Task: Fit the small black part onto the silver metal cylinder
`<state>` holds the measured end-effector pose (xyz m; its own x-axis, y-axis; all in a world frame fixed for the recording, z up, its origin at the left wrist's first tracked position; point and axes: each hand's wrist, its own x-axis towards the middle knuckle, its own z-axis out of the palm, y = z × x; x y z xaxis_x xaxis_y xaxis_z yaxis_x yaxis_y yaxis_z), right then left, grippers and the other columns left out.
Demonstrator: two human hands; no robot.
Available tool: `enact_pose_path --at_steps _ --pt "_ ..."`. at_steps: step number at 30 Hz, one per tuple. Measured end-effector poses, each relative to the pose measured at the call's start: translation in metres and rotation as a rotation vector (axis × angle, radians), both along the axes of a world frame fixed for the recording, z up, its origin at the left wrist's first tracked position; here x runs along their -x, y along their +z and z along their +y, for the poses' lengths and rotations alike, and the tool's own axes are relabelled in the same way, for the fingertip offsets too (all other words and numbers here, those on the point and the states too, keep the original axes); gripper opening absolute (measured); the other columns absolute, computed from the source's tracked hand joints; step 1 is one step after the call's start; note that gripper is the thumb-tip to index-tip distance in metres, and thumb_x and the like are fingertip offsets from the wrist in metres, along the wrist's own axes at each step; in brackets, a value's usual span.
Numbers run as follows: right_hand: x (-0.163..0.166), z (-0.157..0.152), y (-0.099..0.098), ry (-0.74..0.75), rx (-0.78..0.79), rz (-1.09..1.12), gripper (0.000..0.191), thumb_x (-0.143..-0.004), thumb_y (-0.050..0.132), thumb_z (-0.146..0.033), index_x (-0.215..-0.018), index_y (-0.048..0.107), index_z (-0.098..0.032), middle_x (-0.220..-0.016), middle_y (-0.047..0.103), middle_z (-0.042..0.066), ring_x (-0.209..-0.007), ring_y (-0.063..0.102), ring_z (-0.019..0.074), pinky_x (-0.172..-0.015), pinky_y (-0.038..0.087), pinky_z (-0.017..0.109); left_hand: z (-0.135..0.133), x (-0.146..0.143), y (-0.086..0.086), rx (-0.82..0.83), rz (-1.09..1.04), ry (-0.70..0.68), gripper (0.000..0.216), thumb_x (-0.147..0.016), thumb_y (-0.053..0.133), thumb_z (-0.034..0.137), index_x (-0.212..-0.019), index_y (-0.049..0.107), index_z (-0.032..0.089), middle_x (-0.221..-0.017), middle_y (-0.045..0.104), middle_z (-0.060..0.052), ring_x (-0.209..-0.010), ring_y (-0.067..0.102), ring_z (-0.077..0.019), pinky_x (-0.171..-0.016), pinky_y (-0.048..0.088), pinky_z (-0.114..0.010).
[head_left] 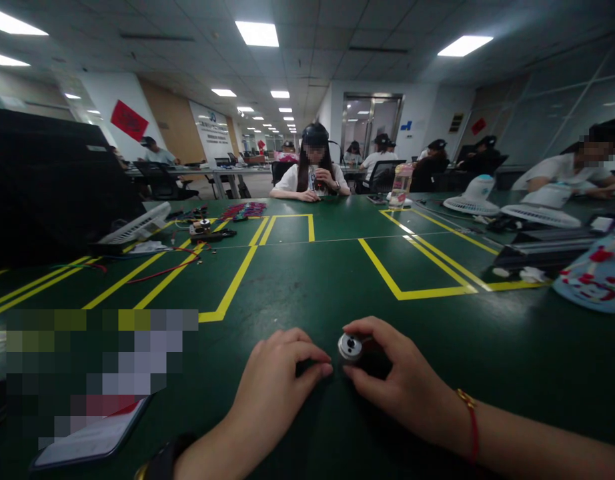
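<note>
A small round silver metal part, with dark holes in its face, is held between the thumb and index finger of my right hand. Its kind is not clear. A thin red band circles my right wrist. To the left of the part, a short gap away, my left hand has its thumb and fingertips pressed together in a pinch. Whatever may sit between those fingertips is too small or hidden to make out. Both hands are low over the green tabletop.
A phone lies at the lower left, partly blurred out. Loose wires and small electronic parts are at the left, near a black screen. Fans, a bottle and a blue printed bag stand right. A person sits opposite.
</note>
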<state>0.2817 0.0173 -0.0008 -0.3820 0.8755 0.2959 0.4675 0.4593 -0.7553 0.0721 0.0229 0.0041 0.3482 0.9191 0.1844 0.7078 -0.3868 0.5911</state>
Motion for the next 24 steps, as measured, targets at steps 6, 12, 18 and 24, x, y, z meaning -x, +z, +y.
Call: enact_pose_path --at_steps 6,12,18,24 --pt "0.004 -0.002 -0.001 0.007 -0.034 -0.051 0.041 -0.077 0.059 -0.02 -0.117 0.051 -0.021 -0.109 0.058 0.003 -0.094 0.058 0.0101 -0.084 0.052 0.024 0.0 -0.008 -0.004 -0.004 0.023 -0.005 0.011 -0.082 0.068 0.026 -0.086 0.076 0.032 -0.087 0.07 -0.001 -0.088 0.061 -0.0255 -0.075 0.045 -0.037" --pt "-0.023 0.002 -0.002 -0.118 -0.052 -0.104 0.043 -0.079 0.061 -0.029 -0.121 0.05 -0.021 -0.113 0.058 0.005 -0.098 0.06 0.0122 -0.089 0.052 0.026 -0.006 0.003 -0.001 0.014 -0.036 0.007 0.02 -0.088 0.061 0.029 -0.106 0.069 0.028 -0.097 0.069 -0.002 -0.091 0.063 -0.0221 -0.079 0.049 -0.034" --pt "-0.15 0.008 -0.005 -0.616 -0.159 -0.328 0.056 -0.076 0.063 -0.052 -0.121 0.051 -0.02 -0.111 0.06 0.01 -0.091 0.064 0.0201 -0.073 0.056 0.031 -0.02 0.048 -0.001 0.115 -0.17 0.085 0.023 -0.095 0.046 0.036 -0.108 0.065 0.03 -0.104 0.069 0.0 -0.099 0.064 -0.0219 -0.087 0.051 -0.035" --pt "-0.26 0.007 -0.015 -0.952 -0.082 -0.563 0.061 -0.074 0.058 -0.064 -0.12 0.05 -0.024 -0.1 0.063 0.012 -0.07 0.063 0.0229 -0.055 0.051 0.035 -0.027 0.07 -0.004 0.218 -0.234 0.22 0.024 -0.092 0.049 0.043 -0.104 0.066 0.032 -0.102 0.072 0.001 -0.1 0.066 -0.0242 -0.087 0.053 -0.036"
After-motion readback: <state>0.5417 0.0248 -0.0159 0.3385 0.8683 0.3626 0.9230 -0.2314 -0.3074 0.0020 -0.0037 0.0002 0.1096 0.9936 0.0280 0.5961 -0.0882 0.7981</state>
